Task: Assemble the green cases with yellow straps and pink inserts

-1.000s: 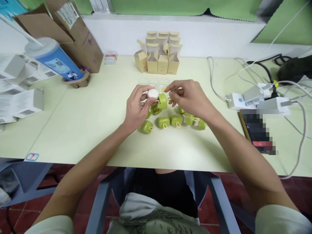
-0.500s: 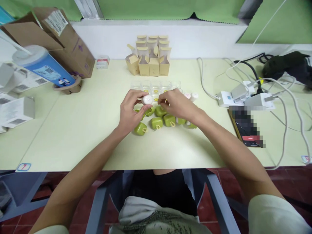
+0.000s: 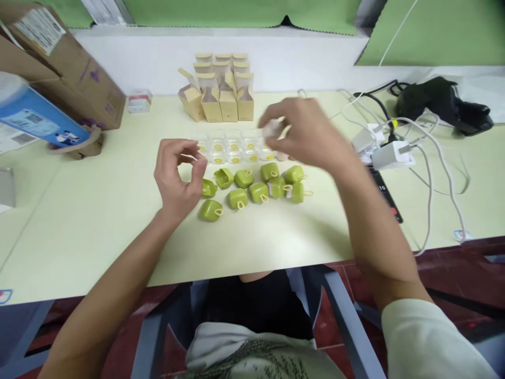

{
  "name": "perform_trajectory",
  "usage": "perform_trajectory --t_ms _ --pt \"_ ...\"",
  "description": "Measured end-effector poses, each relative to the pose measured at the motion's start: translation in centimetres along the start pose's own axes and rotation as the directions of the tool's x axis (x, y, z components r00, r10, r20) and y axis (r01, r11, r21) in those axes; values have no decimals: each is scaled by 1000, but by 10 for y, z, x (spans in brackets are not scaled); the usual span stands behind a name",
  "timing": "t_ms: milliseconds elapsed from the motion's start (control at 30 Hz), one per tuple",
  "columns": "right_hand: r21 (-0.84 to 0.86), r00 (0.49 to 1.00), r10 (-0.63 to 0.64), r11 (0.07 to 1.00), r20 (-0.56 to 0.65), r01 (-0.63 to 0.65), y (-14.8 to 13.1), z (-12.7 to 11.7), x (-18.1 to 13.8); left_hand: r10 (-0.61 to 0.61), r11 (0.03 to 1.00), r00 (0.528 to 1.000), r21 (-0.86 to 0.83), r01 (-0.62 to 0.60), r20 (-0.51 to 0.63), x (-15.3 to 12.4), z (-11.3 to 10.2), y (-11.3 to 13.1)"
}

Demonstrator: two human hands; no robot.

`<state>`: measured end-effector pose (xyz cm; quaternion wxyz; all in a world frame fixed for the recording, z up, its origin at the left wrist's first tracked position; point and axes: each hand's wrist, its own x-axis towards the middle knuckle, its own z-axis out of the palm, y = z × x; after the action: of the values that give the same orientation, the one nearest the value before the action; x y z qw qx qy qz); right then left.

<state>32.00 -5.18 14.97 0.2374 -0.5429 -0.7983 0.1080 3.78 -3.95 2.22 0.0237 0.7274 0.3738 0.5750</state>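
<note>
My left hand hovers above the table with its fingers curled loosely apart and nothing in them, just left of several small green cases with yellow loops. My right hand is raised and blurred over a row of clear plastic trays, pinching a small white round piece between thumb and fingers.
Small tan cartons stand open at the back. A brown cardboard box and a blue tube lie at left. White chargers, cables and a black phone sit at right, a black pouch behind them.
The white piece has passed from my left hand to my right, which rose and moved right. My left hand drew left and opened. The view shifted right.
</note>
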Motion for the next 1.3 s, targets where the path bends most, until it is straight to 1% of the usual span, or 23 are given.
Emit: perform_trajectory --t_ms 33,67,100,133,167,233,300,367,433,500,567,633,733,867,967,1033,1100,1167,1233,1267,1300 --pt "-125 997 82 989 2 -81 15 -17 -1 -14 1000 999 18 14 -30 2 -2 -2" --pt "-259 979 205 946 7 -196 32 -30 -1 -20 999 999 34 22 -48 3 -3 -4" --pt "-373 941 339 875 15 -310 49 -40 -2 -17 999 998 46 20 -56 5 -3 -6" --pt "-467 887 460 796 51 -386 65 -44 -1 -13 998 998 54 16 -55 5 -3 -6" --pt "-495 867 493 773 73 -398 80 -44 0 -8 998 999 58 11 -51 5 -3 -7" --pt "-518 846 517 764 133 -385 104 -33 6 5 998 999 60 -3 -43 5 -2 -6" --pt "-533 816 534 766 219 -359 119 -16 13 12 998 999 62 -10 -33 3 0 -5" --pt "-539 788 539 776 298 -328 126 -5 20 12 998 1000 68 -11 -20 2 0 -5" --pt "-533 775 530 790 344 -304 126 -2 23 5 998 1000 70 -4 -5 1 0 -5" --pt "-524 789 515 798 335 -298 125 -5 23 -4 997 1000 76 3 1 0 0 -6" --pt "-514 809 504 801 301 -308 124 -7 22 -15 996 1000 88 15 4 0 -1 -7" --pt "-512 813 497 805 304 -301 126 -5 23 -15 996 1000 88 14 7 0 -1 -6" --pt "-537 793 486 808 369 -245 131 5 27 23 998 1000 53 -23 3 1 0 -3" --pt "-550 778 481 807 405 -212 138 13 33 56 998 998 27 -56 14 2 0 -1" --pt "-521 766 460 831 450 -194 142 11 33 77 997 997 29 -78 30 2 -1 -2" --pt "-499 766 444 846 465 -187 142 6 32 93 995 995 25 -94 44 2 -2 -3" --pt "-491 784 432 850 445 -189 135 -3 28 73 997 995 6 -74 63 2 -3 -4" --pt "-487 823 415 850 389 -199 118 -15 22 39 999 996 -18 -38 76 1 -3 -4" --pt "-448 869 366 872 332 -196 92 -24 15 45 999 996 -31 -43 76 1 -2 -4" --pt "-414 880 338 891 333 -186 78 -25 11 67 997 995 -30 -65 70 1 -1 -4" --pt "-355 887 267 926 377 -128 63 -24 8 95 995 994 -25 -94 60 1 0 -4"
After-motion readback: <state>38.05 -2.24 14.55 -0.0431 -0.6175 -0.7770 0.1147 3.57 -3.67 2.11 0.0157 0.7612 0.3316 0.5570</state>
